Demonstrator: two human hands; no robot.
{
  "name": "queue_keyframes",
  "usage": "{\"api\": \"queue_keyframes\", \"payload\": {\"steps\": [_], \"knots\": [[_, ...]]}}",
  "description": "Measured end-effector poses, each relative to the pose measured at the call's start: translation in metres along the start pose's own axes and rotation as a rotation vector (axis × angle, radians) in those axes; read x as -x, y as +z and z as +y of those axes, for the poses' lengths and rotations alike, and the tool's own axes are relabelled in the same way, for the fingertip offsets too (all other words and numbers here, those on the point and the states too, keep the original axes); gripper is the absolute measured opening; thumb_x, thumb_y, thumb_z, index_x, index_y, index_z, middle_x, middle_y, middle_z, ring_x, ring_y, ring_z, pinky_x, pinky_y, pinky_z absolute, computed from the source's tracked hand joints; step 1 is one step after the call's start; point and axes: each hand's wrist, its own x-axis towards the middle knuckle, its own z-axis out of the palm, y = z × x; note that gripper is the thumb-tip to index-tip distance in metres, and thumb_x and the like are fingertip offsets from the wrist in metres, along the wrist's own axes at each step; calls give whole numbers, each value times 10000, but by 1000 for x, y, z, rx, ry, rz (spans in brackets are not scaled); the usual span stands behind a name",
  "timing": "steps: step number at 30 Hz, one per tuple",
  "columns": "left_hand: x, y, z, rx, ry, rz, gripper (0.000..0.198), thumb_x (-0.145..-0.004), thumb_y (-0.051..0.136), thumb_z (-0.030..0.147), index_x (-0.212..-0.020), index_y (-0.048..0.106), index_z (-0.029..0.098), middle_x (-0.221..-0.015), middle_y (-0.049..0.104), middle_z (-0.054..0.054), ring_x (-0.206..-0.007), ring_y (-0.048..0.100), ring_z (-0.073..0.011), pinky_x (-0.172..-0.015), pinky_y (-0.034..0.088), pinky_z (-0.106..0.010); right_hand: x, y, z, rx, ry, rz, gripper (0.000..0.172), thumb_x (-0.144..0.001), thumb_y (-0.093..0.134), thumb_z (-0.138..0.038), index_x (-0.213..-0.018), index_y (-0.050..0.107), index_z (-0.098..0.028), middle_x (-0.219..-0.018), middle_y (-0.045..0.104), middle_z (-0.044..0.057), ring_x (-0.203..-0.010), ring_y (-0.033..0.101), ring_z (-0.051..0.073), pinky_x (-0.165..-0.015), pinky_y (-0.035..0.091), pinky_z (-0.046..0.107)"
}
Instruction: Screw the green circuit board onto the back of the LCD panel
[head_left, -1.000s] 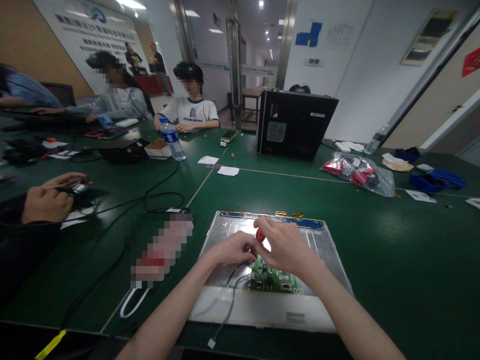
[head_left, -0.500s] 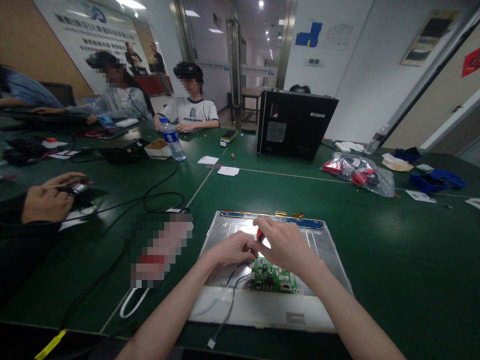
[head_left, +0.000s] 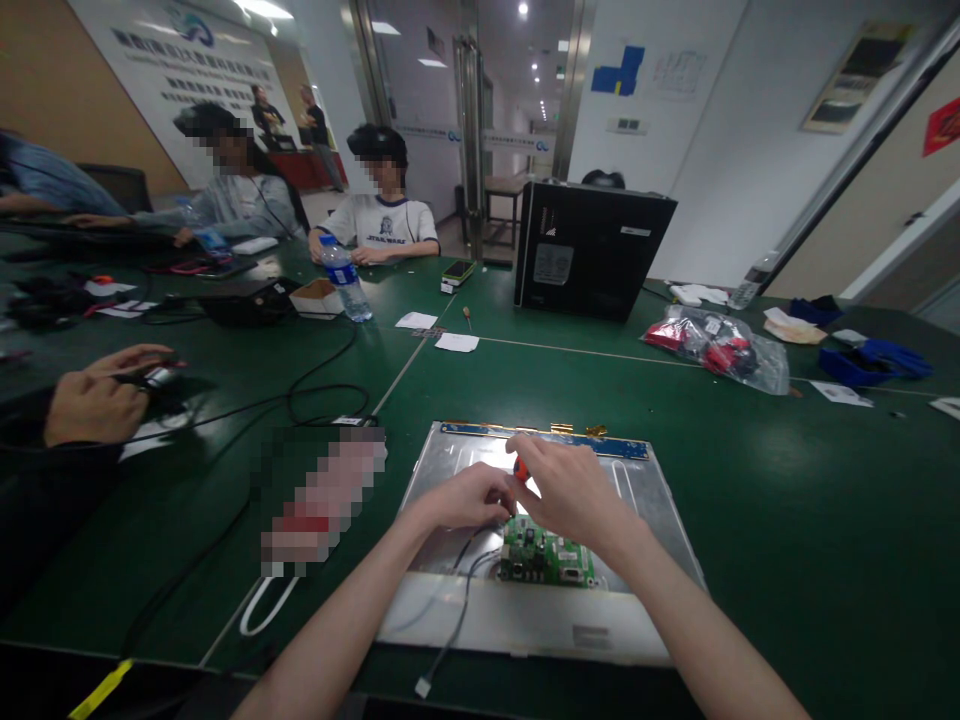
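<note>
A flat display panel lies with its metal back up, a blue circuit strip along its far edge. On it sits a green circuit board with a grey cable trailing from its left side to a white connector. My right hand is closed around a red-and-black handle, which looks like a screwdriver's, above the board; its tip is hidden. Close beside it, my left hand has its fingers pinched at the board's upper left corner. What they hold, if anything, is hidden.
Left of the panel lies a blurred-out pinkish item with a white loop. A co-worker's hands work at the far left among black cables. Beyond stand a water bottle, a black computer case and a plastic bag.
The fingers of my left hand have shifted slightly near the handle. Otherwise both hands, the panel and the board keep their places.
</note>
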Motion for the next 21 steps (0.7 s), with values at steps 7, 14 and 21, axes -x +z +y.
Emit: {"api": "queue_keyframes", "payload": {"steps": [7, 14, 21], "knots": [[0, 1, -1, 1, -31, 9, 92, -686, 600, 109, -730, 674, 141, -656, 628, 10, -601, 534, -124, -570, 388, -207, 2, -3, -2, -7, -7, -22, 178, -868, 457, -252, -1035, 481, -194, -920, 658, 49, -736, 601, 169, -508, 254, 255], [0, 0, -1, 9, 26, -16, 128, -686, 587, 89, -753, 679, 149, -688, 633, 9, -624, 538, -122, -597, 391, -205, 1, -3, -2, 58, 45, -54, 165, -897, 452, -330, -995, 491, -204, -873, 665, 55, -699, 609, 173, -514, 265, 254], [0, 0, -1, 0, 20, -5, 160, -684, 562, 67, -771, 677, 137, -664, 617, 18, -603, 512, -114, -581, 376, -201, 3, -5, -4, 14, -6, -5, 174, -837, 479, -276, -991, 479, -196, -866, 660, 41, -690, 593, 173, -492, 213, 268]]}}
